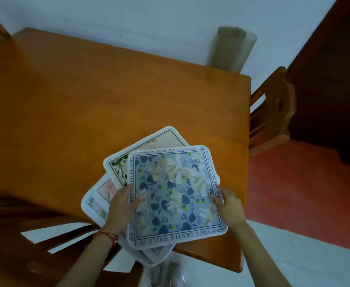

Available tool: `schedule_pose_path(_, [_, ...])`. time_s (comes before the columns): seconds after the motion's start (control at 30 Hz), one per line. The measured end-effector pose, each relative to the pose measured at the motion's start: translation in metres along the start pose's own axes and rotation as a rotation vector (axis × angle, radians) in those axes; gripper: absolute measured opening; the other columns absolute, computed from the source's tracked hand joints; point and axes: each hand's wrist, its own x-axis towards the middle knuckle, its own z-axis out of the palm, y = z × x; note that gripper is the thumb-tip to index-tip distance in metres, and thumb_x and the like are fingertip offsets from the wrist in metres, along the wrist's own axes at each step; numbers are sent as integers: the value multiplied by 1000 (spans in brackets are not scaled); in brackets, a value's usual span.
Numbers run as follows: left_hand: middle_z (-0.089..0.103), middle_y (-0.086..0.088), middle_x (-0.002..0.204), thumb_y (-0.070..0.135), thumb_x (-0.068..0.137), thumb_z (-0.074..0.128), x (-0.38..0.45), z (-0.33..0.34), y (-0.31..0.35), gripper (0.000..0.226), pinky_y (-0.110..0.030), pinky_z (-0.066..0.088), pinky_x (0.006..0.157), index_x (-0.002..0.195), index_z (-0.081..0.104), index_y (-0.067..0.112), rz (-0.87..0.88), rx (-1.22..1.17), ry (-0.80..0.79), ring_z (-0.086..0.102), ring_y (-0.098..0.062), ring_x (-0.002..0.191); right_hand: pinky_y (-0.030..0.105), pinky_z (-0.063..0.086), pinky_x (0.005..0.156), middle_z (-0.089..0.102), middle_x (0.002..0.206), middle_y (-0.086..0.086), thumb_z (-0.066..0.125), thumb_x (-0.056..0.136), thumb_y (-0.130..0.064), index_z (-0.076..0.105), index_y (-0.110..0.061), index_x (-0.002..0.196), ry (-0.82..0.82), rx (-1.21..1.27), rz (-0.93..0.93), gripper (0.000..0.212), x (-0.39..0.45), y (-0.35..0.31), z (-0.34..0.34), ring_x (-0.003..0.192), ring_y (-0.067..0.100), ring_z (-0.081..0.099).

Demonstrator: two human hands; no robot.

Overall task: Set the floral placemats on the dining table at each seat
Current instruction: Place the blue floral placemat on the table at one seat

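A loose fan of square, round-cornered floral placemats sits at the near right corner of the orange-brown wooden bench (87, 90), its smooth top showing fine grain. The top placemat (176, 195) is grey-blue with navy leaves, pale blossoms and small yellow dots, framed by a thin dark line and a white border of printed capital lettering; its near edge overhangs the bench edge. Beneath it, turned at an angle, lies a cream placemat (149, 146) with green stems and a pinkish centre, and under that a white placemat (97, 195) with peach flowers pokes out to the left.

The left hand (122, 206), a red thread bracelet (105, 237) at its wrist, lies with fingers spread flat on the top placemat's left border, its grip wide and pressing rather than closed. The right hand (228, 204) touches the right border, fingers curled at the edge; whether they pinch it I cannot tell.

A dark slatted wooden chair (35, 224) stands near left, and a lighter wooden chair (271, 112) stands to the right on the red floor (294, 193).
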Motion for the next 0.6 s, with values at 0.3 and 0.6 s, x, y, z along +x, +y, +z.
schedule_pose_path(0.3, [65, -6, 103, 1, 81, 63, 2, -1, 4, 32, -21, 41, 70, 111, 63, 9, -75, -81, 122, 58, -21, 90, 24, 48, 61, 64, 99, 4, 58, 87, -23, 60, -14, 100, 40, 104, 97, 16, 14, 3, 6, 83, 17, 61])
schedule_pose_path(0.6, [67, -10, 95, -4, 78, 63, 9, 0, 8, 25, -26, 41, 77, 101, 68, 3, -348, -223, 197, 57, -21, 84, 23, 39, 48, 63, 74, -2, 54, 88, -8, 67, -11, 95, 137, 213, 193, 15, 13, -10, 0, 59, 17, 59])
